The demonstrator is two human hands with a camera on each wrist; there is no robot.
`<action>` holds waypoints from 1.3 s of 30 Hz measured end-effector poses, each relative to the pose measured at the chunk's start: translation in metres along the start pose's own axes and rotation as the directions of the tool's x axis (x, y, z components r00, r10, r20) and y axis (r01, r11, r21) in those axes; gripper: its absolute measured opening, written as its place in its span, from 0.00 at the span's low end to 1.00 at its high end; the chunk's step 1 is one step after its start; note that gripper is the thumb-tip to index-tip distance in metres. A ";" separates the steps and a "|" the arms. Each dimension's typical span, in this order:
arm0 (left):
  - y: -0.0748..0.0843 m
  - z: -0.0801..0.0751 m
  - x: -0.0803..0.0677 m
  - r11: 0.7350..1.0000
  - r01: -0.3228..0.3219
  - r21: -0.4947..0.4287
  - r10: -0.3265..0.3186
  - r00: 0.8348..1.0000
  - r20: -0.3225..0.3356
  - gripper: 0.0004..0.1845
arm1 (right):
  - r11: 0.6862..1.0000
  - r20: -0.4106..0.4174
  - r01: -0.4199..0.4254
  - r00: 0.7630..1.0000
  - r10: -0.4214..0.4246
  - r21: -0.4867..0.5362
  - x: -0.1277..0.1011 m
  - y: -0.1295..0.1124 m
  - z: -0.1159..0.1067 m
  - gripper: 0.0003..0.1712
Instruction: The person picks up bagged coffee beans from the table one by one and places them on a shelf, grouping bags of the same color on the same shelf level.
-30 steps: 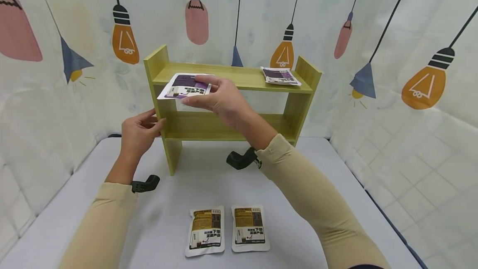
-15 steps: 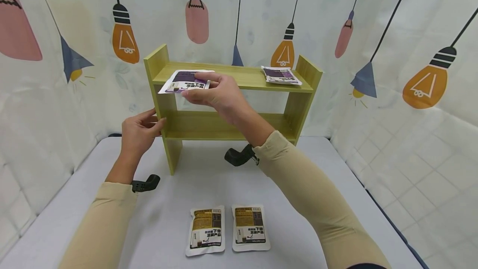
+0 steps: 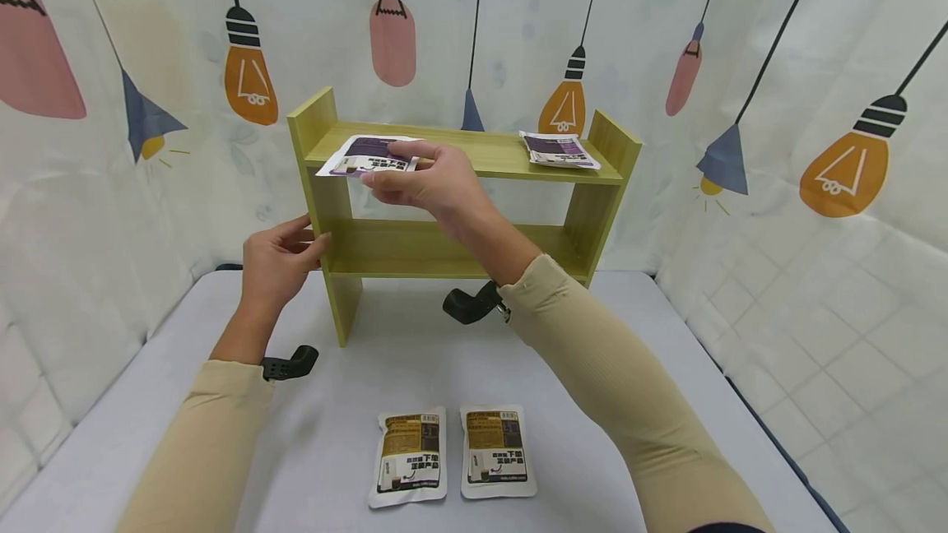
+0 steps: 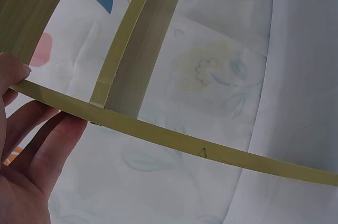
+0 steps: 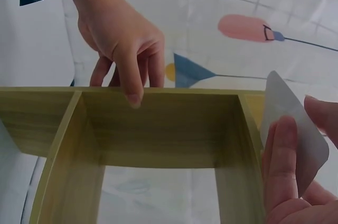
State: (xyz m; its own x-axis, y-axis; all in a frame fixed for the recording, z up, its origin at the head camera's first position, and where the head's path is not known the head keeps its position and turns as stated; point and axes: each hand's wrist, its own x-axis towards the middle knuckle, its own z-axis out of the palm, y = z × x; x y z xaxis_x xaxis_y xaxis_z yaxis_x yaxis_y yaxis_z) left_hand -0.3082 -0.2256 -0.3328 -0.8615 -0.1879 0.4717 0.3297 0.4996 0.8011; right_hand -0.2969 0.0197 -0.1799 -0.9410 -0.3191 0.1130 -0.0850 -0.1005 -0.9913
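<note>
A small wooden shelf unit (image 3: pixel 444 249) with two boards stands at the back of the table. My left hand (image 3: pixel 277 261) grips the edge of its left side panel, thumb on the inner face and fingers outside, as the left wrist view also shows. My right hand (image 3: pixel 444 187) pinches a white and purple pouch (image 3: pixel 364 156) between thumb and fingers, over the left end of the top board. In the right wrist view the pouch (image 5: pixel 290 123) shows its plain pale back, tilted beside the shelf. At the right end of the top board lie purple pouches (image 3: pixel 560 150), one over another.
Two brown and white pouches (image 3: pixel 409 457) lie side by side on the white table (image 3: pixel 318 451), near its front. Behind and at the sides hangs a pale wall covering (image 3: pixel 629 39) printed with lamps and bulbs.
My right hand has raised the pouch slightly and moved it away from me, toward the top board. My left hand has stayed on the side panel.
</note>
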 end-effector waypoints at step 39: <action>-0.001 0.000 0.000 1.000 0.017 -0.014 -0.017 1.000 0.010 0.30 | 0.982 -0.076 0.001 0.997 -0.015 -0.188 0.008 -0.005 0.002 0.26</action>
State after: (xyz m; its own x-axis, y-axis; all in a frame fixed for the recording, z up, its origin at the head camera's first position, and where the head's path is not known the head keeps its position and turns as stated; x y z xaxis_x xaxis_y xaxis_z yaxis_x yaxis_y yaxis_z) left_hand -0.3083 -0.2261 -0.3332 -0.8709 -0.1880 0.4541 0.3201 0.4840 0.8144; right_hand -0.3033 0.0155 -0.1737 -0.9617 -0.2451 0.1226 -0.1457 0.0784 -0.9862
